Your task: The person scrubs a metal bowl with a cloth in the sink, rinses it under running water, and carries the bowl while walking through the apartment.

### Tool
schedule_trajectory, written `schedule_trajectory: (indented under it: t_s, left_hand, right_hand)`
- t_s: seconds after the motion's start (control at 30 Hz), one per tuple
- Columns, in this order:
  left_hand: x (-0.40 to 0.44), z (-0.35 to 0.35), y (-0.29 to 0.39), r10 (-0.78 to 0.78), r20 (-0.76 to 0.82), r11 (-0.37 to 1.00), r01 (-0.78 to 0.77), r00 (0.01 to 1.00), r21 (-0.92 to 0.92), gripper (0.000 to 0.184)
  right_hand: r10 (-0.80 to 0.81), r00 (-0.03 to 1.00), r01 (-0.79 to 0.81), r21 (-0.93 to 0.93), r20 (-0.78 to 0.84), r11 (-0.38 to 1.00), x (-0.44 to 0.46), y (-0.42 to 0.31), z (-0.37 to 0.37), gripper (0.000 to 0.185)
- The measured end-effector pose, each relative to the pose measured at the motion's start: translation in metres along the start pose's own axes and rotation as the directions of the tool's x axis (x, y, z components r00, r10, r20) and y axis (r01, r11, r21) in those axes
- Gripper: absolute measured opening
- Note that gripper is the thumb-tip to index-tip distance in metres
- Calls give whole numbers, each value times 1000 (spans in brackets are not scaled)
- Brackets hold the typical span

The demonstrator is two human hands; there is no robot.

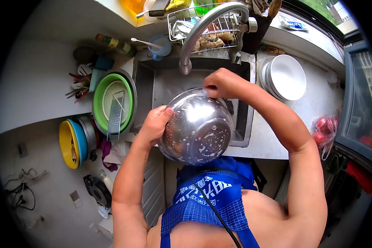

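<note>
A shiny metal basin [196, 128] is tipped over the front of the sink [161, 78], its outer bottom facing up at me and dotted with soapy foam. My left hand [155, 124] is closed on the basin's left rim, thumb on the outside. At the far rim, my right hand [220, 84] is bent with its fingers curled together; whatever they hold is hidden. The curved faucet [194, 33] hangs just behind the basin, and no running water shows. The inside of the basin is out of sight.
White bowls [288, 77] are stacked on the right counter near a bag of red fruit [325, 128]. Left of the sink sit a green colander [131, 103] with a grater [115, 113]. A wire rack [177, 20] stands behind, and an open window [361, 91] juts in at right.
</note>
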State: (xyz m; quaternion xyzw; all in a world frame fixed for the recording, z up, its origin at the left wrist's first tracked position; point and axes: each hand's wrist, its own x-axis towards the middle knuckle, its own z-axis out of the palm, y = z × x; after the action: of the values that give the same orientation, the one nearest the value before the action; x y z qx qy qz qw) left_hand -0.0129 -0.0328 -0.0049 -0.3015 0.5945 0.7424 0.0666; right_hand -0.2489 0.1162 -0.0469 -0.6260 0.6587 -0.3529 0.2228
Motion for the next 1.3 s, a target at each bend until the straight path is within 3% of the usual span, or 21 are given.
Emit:
schedule_trajectory:
  t_s: [0.03,0.13,0.2,0.27,0.33,0.43,0.53,0.6,0.73,0.83,0.9,0.93,1.07,1.17,1.2,1.23,1.3]
  left_hand:
    - [3,6,1,-17,23,1000,18,1000,-16,31]
    - [4,5,8,6,-19,997,-7,1000,-72,32]
    - [-2,3,10,16,-66,995,-23,998,-94,32]
    - [-1,-4,8,30,-107,992,-42,994,-115,32]
    - [0,-12,-1,-2,-66,996,-4,998,-84,32]
    - [5,0,6,-4,5,1000,4,1000,-10,33]
    - [11,2,8,5,22,1000,-5,1000,14,32]
    - [7,3,10,-13,-1,999,13,1000,-46,31]
    - [3,-1,12,-6,-36,995,2,999,-97,30]
    - [5,4,14,-53,26,998,54,998,-16,29]
    - [17,9,14,-85,106,992,73,991,106,29]
    - [18,8,16,-83,106,991,72,991,109,29]
    - [17,7,25,-75,94,997,78,993,-27,30]
    - [5,10,23,-71,85,988,82,994,-128,31]
    - [-3,17,19,-51,-54,980,40,997,-195,31]
    - [-7,20,15,-40,-193,967,-11,980,-256,31]
    - [-7,8,-1,17,-173,977,-53,985,-205,31]
  right_hand:
    - [-103,995,102,24,5,994,13,-16,-6,12]
    - [-120,990,127,102,-68,987,21,-22,-15,11]
    - [-69,996,70,17,-57,997,2,1,-10,9]
    - [129,991,-130,31,26,991,-27,13,-7,9]
    - [152,988,-150,53,-27,987,-32,10,-1,8]
    - [9,1000,-9,-42,-15,999,-2,6,-2,8]
    - [-55,998,56,-18,28,998,22,-11,-10,9]
    - [-106,994,107,35,-35,994,14,-5,-9,11]
    - [113,992,-116,59,53,992,-27,14,-6,8]
    - [92,994,-93,14,55,996,-13,5,-2,8]
    - [-99,994,98,25,45,995,14,-13,-7,10]
    - [-100,994,99,24,42,995,21,-17,-10,10]
    - [-52,998,50,60,42,997,20,-19,-18,15]
    - [142,986,-130,139,-82,982,1,-8,-20,17]
    - [247,965,-227,192,-88,955,-5,-9,-26,16]
    - [249,965,-229,194,-88,954,-11,-5,-26,16]
    - [251,964,-230,198,-85,953,-12,2,-21,17]
